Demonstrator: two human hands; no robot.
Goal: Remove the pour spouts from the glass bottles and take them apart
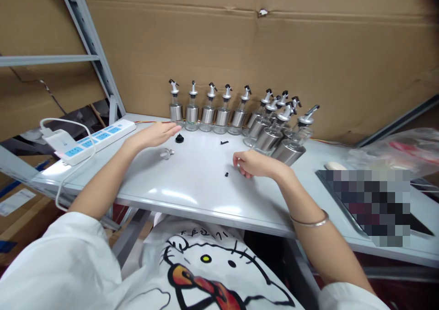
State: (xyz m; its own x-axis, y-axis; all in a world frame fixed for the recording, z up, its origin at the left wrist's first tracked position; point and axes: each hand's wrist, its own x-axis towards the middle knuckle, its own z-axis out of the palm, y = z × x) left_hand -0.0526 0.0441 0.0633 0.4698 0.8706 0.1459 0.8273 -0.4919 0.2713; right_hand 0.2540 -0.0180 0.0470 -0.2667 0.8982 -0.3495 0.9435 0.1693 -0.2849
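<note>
My left hand (156,134) is stretched out flat, palm down, with nothing in it, beside a black ribbed stopper (179,138). A silvery spout part (167,153) lies just below that hand. On the right, my right hand (249,163) has its fingers curled down near the table; whether they hold anything is hidden. A tiny black piece (227,174) lies to the left of its fingers, and a thin black lever (224,142) lies farther back. Glass bottles with steel sleeves and pour spouts (208,115) stand in a row behind, with more bottles (269,138) clustered behind my right hand.
A white power strip (99,141) with a plugged-in adapter (61,143) and cable lies along the left of the table (192,186). At the right are a pixelated flat device (373,205), a white rounded object (335,166) and a clear plastic bag (398,152). Cardboard (206,35) stands behind.
</note>
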